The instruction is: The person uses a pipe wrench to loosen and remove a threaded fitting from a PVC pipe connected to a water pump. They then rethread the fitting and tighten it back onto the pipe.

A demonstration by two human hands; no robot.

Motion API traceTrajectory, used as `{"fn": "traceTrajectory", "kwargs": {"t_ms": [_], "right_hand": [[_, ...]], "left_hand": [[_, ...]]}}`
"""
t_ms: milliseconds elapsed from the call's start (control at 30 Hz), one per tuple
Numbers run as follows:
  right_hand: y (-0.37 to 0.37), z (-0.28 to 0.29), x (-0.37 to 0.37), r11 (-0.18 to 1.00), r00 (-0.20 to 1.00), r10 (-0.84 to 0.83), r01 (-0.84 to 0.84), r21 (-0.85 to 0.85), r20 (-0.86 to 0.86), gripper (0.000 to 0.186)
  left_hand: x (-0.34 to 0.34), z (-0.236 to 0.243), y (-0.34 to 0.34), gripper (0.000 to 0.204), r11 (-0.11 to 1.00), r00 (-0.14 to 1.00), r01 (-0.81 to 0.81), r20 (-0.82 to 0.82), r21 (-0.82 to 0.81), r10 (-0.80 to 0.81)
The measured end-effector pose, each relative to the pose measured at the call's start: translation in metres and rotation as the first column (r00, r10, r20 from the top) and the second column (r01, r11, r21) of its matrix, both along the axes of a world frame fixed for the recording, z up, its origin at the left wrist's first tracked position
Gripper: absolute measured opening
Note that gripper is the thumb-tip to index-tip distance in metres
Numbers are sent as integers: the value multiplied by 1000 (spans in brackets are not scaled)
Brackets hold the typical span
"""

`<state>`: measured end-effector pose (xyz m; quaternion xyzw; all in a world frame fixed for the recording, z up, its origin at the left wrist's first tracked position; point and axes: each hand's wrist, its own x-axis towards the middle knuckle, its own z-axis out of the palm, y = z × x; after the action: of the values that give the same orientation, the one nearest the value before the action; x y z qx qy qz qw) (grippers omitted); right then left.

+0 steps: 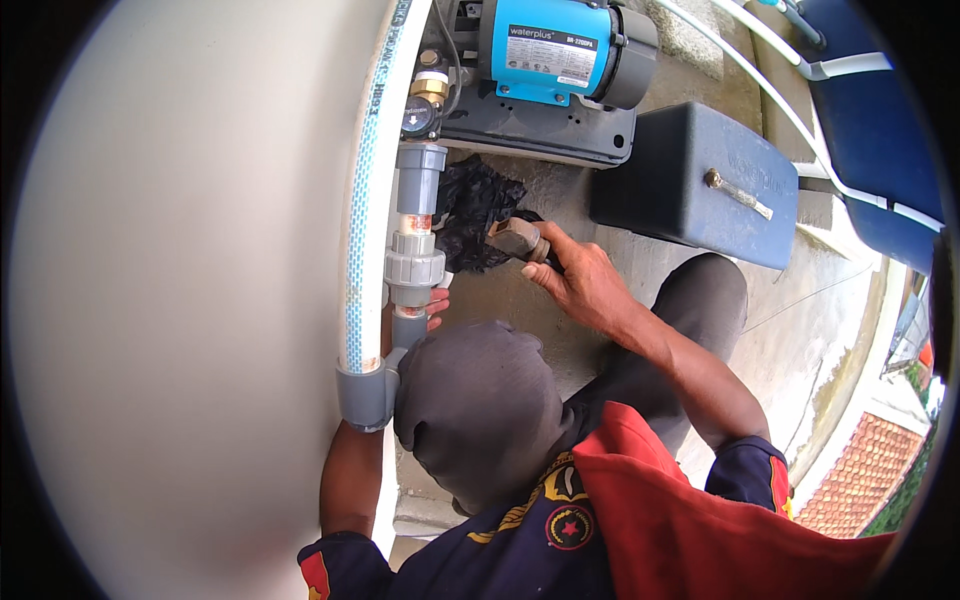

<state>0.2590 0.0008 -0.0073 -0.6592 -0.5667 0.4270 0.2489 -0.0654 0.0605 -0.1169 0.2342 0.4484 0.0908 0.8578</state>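
My right hand (585, 275) is closed on a hand tool (516, 238) with a blocky, rusty-brown head; its grip is mostly covered by my fingers. The head sits over a crumpled black plastic sheet (478, 210). My left hand (438, 308) reaches behind a grey pipe union (414, 268). Only its fingers show, stretched out past the pipe, with a small white piece beside them. Above the union, the grey pipe runs up through a wider coupling (418, 180) to a brass fitting (430, 88) near the pump.
A blue electric pump (548, 45) stands on a dark base (530, 125) at the far side. Right of it lies a dark grey cover (720, 175) with a brush-like piece on top. A white pipe in blue patterned wrap (370, 220) rises beside a pale wall (180, 300). My knees are close by.
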Motion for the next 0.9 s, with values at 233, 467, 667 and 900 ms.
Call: {"fn": "traceTrajectory", "kwargs": {"t_ms": [233, 467, 667, 900], "right_hand": [[-33, -28, 23, 985, 975, -154, 138, -105, -159, 42], [-74, -20, 19, 990, 953, -129, 108, -93, -274, 40], [-109, 1, 21, 974, 914, -154, 77, -214, -374, 37], [-127, 40, 38, 998, 954, -42, 25, -61, -296, 43]], "left_hand": [[38, -95, -49, 24, 533, 545, 520, -740, 667, 394], [49, -132, -11, 18, 447, -57, 890, -949, 93, 309], [50, -132, -5, 29, 437, -95, 897, -934, 70, 344], [49, -70, -38, 29, 707, 465, 570, -874, 419, 142]]}}
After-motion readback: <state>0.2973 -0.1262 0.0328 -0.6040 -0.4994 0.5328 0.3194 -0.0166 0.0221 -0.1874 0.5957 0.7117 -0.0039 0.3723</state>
